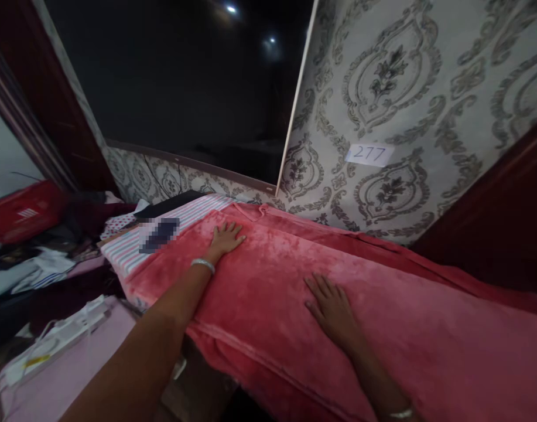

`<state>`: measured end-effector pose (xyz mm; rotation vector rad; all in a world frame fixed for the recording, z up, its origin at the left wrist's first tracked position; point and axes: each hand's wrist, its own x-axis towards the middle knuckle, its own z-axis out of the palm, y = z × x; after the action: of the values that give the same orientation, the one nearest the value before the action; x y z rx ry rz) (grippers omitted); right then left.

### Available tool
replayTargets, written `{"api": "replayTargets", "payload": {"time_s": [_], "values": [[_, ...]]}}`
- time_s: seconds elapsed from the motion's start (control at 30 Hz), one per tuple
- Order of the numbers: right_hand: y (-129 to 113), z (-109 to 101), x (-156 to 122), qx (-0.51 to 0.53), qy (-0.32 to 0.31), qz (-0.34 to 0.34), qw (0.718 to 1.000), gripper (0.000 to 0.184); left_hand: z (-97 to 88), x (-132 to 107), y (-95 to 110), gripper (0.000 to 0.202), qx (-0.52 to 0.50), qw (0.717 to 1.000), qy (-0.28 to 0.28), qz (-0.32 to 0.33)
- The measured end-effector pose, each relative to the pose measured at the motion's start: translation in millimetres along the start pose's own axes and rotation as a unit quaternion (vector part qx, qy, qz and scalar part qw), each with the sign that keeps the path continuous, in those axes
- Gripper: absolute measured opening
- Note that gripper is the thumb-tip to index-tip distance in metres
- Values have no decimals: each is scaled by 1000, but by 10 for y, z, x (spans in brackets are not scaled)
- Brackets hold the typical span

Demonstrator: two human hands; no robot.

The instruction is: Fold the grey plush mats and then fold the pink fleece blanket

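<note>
A plush red blanket lies spread over a long raised surface that runs along the wall. My left hand rests flat on the blanket near its far left end, fingers stretched out, a silver bangle on the wrist. My right hand lies palm down on the middle of the blanket, fingers apart. Neither hand holds anything. A pink and white striped cloth shows under the blanket's left end.
A patterned wallpaper wall carries a paper label reading 277. A large dark panel leans against the wall. At left are a red box, scattered clothes and a white power strip on a pink surface.
</note>
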<state>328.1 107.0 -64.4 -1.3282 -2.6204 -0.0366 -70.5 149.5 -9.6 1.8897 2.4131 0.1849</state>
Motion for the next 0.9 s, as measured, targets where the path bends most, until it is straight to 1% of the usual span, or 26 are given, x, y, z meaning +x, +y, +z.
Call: {"api": "replayTargets", "payload": {"time_s": [0.13,0.23,0.33,0.4,0.5,0.6,0.67,0.77,0.9], "values": [[-56,-97,8,8,-17,5,1000,56,-50,1,65,69,11,1000,0,1],[-80,-137,8,11,-15,7,1000,56,-137,-26,122,68,13,1000,-4,5],[-79,-127,4,11,-14,9,1000,56,-238,-137,142,65,6,1000,-8,21],[-67,-100,3,8,-12,8,1000,56,-270,-285,117,64,1,1000,-4,31],[-43,-53,5,3,-4,1,1000,55,-215,-593,25,66,-5,999,5,41],[-29,-24,2,-5,1,-2,1000,55,-70,-895,-82,69,-5,999,12,39],[-25,-17,-3,-10,4,-3,1000,55,23,-1023,-127,68,2,999,25,33],[-19,-13,-7,-16,7,-3,1000,55,95,-1081,-141,67,8,999,37,31],[-7,0,-10,-14,2,-3,1000,55,99,-1057,-128,67,11,999,29,32]]}}
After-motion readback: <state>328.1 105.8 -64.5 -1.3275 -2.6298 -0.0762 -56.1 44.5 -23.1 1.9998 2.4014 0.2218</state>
